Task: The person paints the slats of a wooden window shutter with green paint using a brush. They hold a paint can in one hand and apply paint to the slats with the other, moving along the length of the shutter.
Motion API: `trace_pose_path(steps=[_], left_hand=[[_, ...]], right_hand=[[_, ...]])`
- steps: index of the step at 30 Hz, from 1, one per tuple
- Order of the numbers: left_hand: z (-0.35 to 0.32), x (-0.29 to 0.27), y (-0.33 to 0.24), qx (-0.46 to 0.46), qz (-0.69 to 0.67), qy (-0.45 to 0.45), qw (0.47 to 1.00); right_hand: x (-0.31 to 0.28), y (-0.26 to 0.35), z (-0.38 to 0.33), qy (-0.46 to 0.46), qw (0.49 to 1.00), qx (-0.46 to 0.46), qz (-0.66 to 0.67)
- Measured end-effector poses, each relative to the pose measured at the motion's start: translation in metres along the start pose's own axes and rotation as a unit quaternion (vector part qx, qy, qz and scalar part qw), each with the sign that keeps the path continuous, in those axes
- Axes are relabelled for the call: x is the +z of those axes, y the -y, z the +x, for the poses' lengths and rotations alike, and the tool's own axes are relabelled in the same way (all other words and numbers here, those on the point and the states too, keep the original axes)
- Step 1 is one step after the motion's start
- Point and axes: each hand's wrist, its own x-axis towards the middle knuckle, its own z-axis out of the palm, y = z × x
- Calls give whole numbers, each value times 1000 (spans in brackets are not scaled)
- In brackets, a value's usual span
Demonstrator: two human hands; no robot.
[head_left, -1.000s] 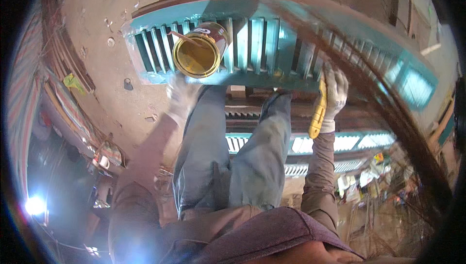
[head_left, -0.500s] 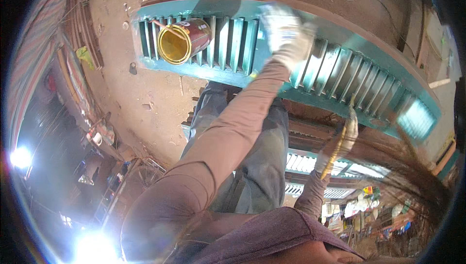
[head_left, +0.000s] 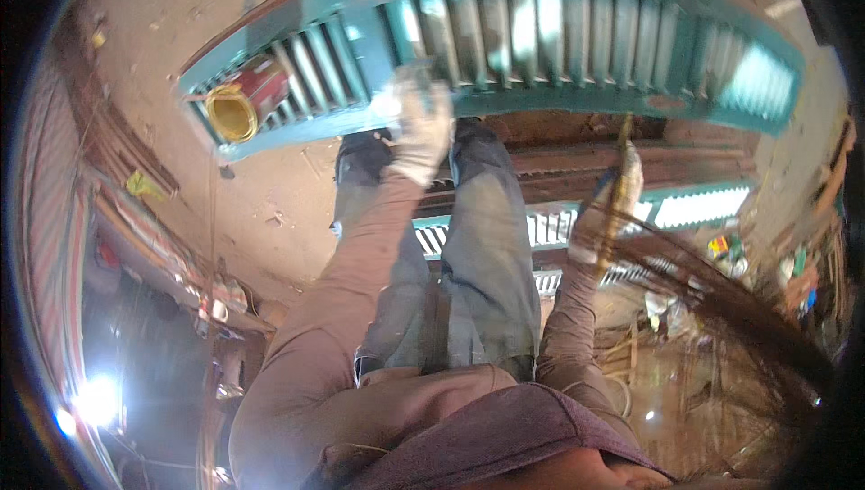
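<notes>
A long turquoise louvred shutter panel (head_left: pixel 563 98) lies across the view, its slats shiny in places. My left hand (head_left: pixel 420 130), in a pale glove, is at the panel's near edge, left of the middle. Its fingers are smeared by motion, so whether they hold anything does not show. My right hand (head_left: pixel 626 179), also gloved, is closed around a slim yellow paintbrush (head_left: pixel 618 206), just short of the panel's near edge. On the panel's left end a dark red paint can (head_left: pixel 263 85) lies tilted, its yellowish mouth facing me.
Beyond my legs, a second louvred panel (head_left: pixel 703 208) and brown wooden boards (head_left: pixel 559 158) lie under the near side. Striped sheeting (head_left: pixel 54 247) hangs at the left. Dark, hair-like strands (head_left: pixel 721 287) cross the lower right. Sandy ground (head_left: pixel 270 184) shows around the panel.
The view has shifted, so the panel and can sit further left and higher. My left hand has come from over the slats to the panel's near edge. My right hand still holds the paintbrush.
</notes>
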Motion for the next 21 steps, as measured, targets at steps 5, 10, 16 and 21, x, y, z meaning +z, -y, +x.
trace_pose_path(steps=[5,10,16,21], left_hand=[[38,-16,29,80,94,-78,989],[106,39,-26,240,63,-112,962],[163,130,-85,218,161,-100,957],[149,149,-104,200,249,-116,940]], right_hand=[[-21,-54,-30,55,989,-21,-138],[-28,-104,-34,126,960,-121,-220],[-53,-152,-2,30,956,-120,-264],[-75,-179,49,38,944,-151,-292]])
